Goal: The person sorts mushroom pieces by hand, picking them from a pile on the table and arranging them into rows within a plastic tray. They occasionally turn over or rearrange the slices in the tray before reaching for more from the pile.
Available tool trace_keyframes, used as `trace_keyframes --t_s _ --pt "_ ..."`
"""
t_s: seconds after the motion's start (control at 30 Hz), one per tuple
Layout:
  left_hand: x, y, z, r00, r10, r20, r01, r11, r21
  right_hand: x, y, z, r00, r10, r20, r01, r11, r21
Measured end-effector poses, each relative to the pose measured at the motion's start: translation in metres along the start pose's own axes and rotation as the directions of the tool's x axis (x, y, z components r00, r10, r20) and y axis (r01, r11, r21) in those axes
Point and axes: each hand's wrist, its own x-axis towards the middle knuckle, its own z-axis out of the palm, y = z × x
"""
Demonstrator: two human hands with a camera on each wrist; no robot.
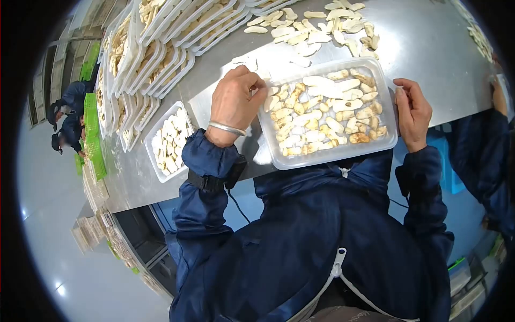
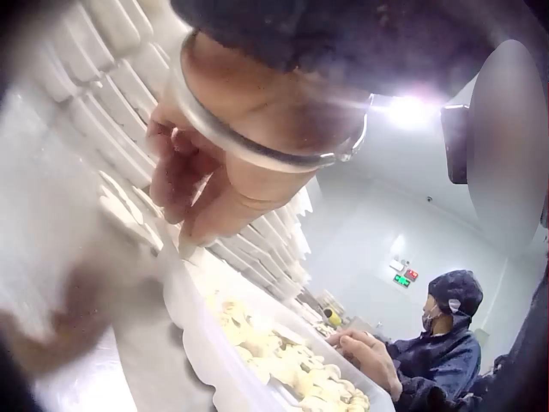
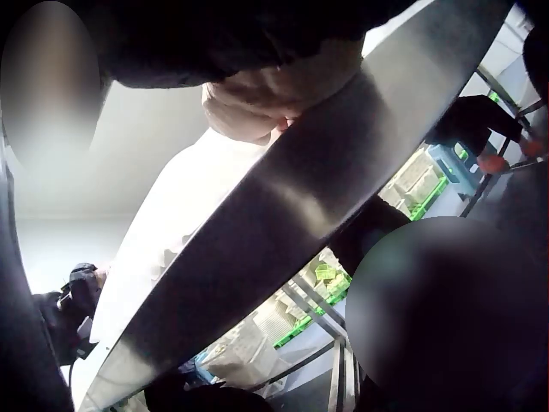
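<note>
A clear plastic tray (image 1: 327, 157) holds rows of pale and browned mushroom slices (image 1: 316, 115) on the metal table. At its upper left corner is my left hand (image 1: 233, 102), wearing a silver bangle, with fingers bent and thumb and fingertips together. In the left wrist view a small pale mushroom slice (image 2: 192, 254) shows at those fingertips, mostly hidden, over the tray's rim. My right hand (image 1: 414, 114) is beside the tray's right wall, its fingers loosely bent and holding nothing. The right wrist view shows only part of this hand (image 3: 266, 107), above the table edge.
Loose mushroom slices (image 1: 322, 29) lie spread behind the tray. Tall stacks of filled white trays (image 1: 166, 70) stand at the left, with a smaller filled tray (image 1: 161, 175) in front. Other people in dark blue work at the far left and close at the right (image 1: 483, 155).
</note>
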Motion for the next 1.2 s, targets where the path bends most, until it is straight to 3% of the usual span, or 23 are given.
trace_keyframes --t_s 0.1,0.23,0.33,0.5,0.63,0.73,0.83,0.93,1.0,1.07,1.2 --pt "0.000 -0.002 0.002 0.998 -0.009 -0.068 0.010 1.000 0.014 0.000 0.001 0.003 1.000 0.003 -0.004 -0.003 1.000 0.005" --pt "0.006 -0.010 -0.004 0.944 -0.069 -0.322 0.026 0.990 -0.136 -0.001 0.000 0.002 1.000 0.016 0.002 -0.016 1.000 0.013" --pt "0.021 -0.040 -0.002 0.976 -0.065 -0.207 0.054 0.997 -0.055 -0.001 -0.001 0.004 1.000 0.003 0.004 -0.003 1.000 0.014" --pt "0.040 -0.047 0.009 0.989 -0.130 -0.066 0.130 0.991 0.000 -0.001 -0.003 0.002 1.000 0.022 0.008 -0.022 0.999 0.043" --pt "0.043 -0.049 0.011 0.990 -0.127 -0.064 0.127 0.992 -0.003 -0.001 -0.003 0.003 0.999 0.030 0.012 -0.031 0.998 0.052" --pt "0.041 -0.053 0.010 0.982 -0.159 -0.102 0.142 0.978 -0.155 0.000 -0.003 0.000 1.000 0.013 0.022 -0.013 1.000 0.011" --pt "0.029 -0.040 -0.004 0.960 -0.264 -0.095 0.201 0.883 -0.423 0.000 -0.002 0.004 1.000 -0.011 0.004 0.011 1.000 0.025" --pt "0.008 -0.003 -0.009 0.989 -0.145 -0.036 0.104 0.840 -0.533 -0.001 -0.002 0.004 1.000 0.018 0.012 -0.018 1.000 0.017" --pt "0.005 0.014 -0.006 0.998 -0.059 -0.012 0.050 0.927 -0.372 -0.001 -0.001 0.006 1.000 -0.016 -0.002 0.016 1.000 0.015" --pt "0.005 0.019 0.004 0.993 -0.118 0.023 0.118 0.909 -0.400 -0.001 0.000 0.008 1.000 -0.023 -0.011 0.023 1.000 0.018" --pt "0.009 0.026 0.019 0.984 -0.168 -0.056 0.125 0.884 -0.451 -0.001 -0.002 0.006 1.000 -0.012 -0.013 0.012 1.000 0.009"
